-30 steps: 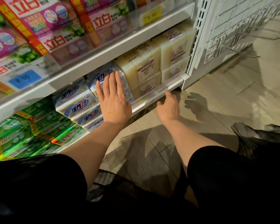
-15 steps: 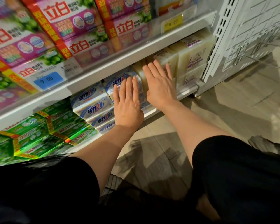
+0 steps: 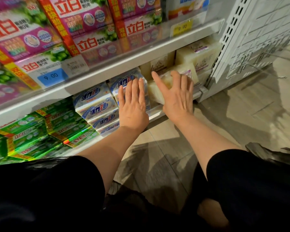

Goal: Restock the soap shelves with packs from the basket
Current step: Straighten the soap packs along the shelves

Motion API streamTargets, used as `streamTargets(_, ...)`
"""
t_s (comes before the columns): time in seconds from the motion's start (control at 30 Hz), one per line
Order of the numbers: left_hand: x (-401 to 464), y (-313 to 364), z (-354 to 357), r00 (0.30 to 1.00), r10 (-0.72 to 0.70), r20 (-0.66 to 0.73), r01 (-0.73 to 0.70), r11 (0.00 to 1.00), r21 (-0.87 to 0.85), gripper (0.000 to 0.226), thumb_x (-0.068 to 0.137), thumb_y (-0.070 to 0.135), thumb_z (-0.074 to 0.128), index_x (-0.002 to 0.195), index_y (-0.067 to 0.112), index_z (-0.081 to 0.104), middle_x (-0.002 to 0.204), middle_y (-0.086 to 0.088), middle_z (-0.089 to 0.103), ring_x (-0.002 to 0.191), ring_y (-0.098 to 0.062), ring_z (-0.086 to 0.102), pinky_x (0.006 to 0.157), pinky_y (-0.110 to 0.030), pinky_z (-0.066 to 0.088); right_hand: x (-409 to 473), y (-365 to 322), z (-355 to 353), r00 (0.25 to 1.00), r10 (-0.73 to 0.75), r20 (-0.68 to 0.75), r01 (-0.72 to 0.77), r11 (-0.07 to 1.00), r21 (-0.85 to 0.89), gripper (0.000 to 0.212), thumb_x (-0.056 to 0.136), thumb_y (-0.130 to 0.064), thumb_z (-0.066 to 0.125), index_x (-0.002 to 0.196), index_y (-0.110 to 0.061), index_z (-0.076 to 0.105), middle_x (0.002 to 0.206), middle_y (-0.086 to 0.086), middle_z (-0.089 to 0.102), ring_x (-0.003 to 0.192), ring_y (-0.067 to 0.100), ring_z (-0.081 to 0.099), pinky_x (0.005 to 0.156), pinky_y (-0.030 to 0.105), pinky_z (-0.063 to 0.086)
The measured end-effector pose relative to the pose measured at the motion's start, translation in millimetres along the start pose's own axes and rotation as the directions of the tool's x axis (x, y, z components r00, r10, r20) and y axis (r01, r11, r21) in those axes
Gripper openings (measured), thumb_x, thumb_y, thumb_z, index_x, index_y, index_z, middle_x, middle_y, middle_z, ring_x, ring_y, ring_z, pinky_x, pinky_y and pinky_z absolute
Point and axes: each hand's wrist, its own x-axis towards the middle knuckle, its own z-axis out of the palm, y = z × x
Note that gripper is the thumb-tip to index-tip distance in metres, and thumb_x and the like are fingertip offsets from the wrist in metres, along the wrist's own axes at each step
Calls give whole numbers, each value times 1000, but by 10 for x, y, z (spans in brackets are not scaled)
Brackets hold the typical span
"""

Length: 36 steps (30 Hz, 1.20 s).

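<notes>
Under the white shelf (image 3: 107, 71), the left hand (image 3: 132, 104) lies flat with straight fingers on blue soap packs (image 3: 97, 104), and beside it the right hand (image 3: 176, 96) curls spread fingers around a cream soap pack (image 3: 157, 92).

Dim warm light; arm shadows on floor (image 3: 166, 158); motion blur; wide-angle edge bending.
</notes>
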Motion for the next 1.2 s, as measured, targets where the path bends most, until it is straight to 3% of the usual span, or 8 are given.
streamTargets(0.2, 2, -26, -17, 1000, 7, 26, -8, 1000, 27, 96, 75, 16, 56, 153, 5, 0, 159, -13, 14, 147, -30, 6, 115, -42, -21, -114, 79, -28, 998, 48, -51, -42, 992, 116, 73, 53, 1, 79, 117, -16, 50, 124, 10, 56, 111, 34, 31, 84, 48, 50)
streamTargets(0.37, -35, -24, -116, 996, 10, 84, -13, 999, 35, 99, 82, 22, 57, 153, 8, -11, 161, -11, -1, 149, -27, -7, 115, -43, -21, -147, 144, -284, 930, 369, 4, -338, 847, 412, 74, 55, -15, 89, 120, -16, 54, 128, 4, 53, 126, 29, 37, 93, 38, 44)
streamTargets(0.43, -44, -25, -176, 994, 16, 112, -19, 999, 28, 100, 84, 26, 58, 152, 8, -13, 162, -10, -5, 149, -26, -10, 117, -44, -17, -139, 179, -389, 838, 537, 96, -476, 634, 609, 72, 55, -17, 90, 117, -18, 54, 125, 1, 51, 123, 22, 43, 96, 34, 45)
streamTargets(0.5, -54, -19, -248, 991, 28, 134, -31, 999, 13, 99, 86, 31, 57, 152, 8, -13, 162, -9, -9, 149, -26, -13, 118, -45, -14, -152, 241, -486, 673, 685, 278, -567, 238, 788, 67, 56, -11, 89, 111, -21, 52, 118, -2, 53, 113, 18, 52, 87, 32, 53)
streamTargets(0.57, -73, -4, -316, 989, 47, 140, -46, 999, -13, 96, 88, 31, 57, 153, 9, -10, 162, -8, -9, 148, -26, -14, 119, -47, -12, -197, 292, -578, 525, 679, 513, -530, -210, 821, 62, 61, -3, 85, 110, -18, 49, 115, 2, 58, 106, 20, 60, 74, 34, 59)
streamTargets(0.63, -94, 5, -372, 989, 64, 136, -58, 997, -51, 93, 88, 30, 59, 154, 10, -3, 162, -7, -4, 149, -27, -11, 119, -49, -10, -267, 316, -650, 474, 607, 638, -478, -431, 765, 62, 69, -2, 81, 117, -18, 46, 115, 4, 59, 101, 22, 64, 67, 37, 60)
streamTargets(0.83, -168, -100, -375, 991, 39, 125, -31, 997, -65, 88, 92, 37, 56, 154, 10, -1, 163, -7, -4, 149, -24, -12, 119, -48, -11, -177, 160, -683, 554, 479, 681, -411, -553, 725, 67, 75, -7, 79, 130, -22, 45, 118, 0, 59, 98, 19, 67, 71, 43, 60)
streamTargets(1.2, -236, -161, -247, 991, 66, 119, -71, 997, 39, 94, 91, 29, 51, 151, 12, -19, 160, -6, -21, 146, -24, -23, 115, -48, -20, -57, 215, -386, 508, 395, 766, -286, -761, 582, 49, 78, -23, 76, 122, -12, 57, 110, 8, 72, 103, 24, 68, 90, 49, 54)
